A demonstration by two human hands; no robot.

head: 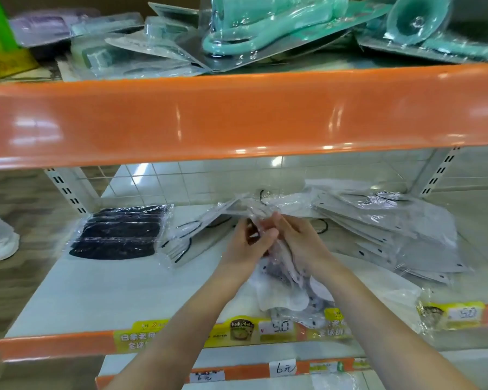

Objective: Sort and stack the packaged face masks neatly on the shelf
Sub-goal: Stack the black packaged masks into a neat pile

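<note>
Mask packets — clamped between both hands, left and right — above shelf.

Mask packets are partly hidden by both hands; a blurred shoe is cut off at left.

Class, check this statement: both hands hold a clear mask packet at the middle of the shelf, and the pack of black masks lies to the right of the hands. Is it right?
Not quite. The head view shows the pack of black masks to the left of the left hand and right hand, which do hold a clear mask packet mid-shelf.
</note>
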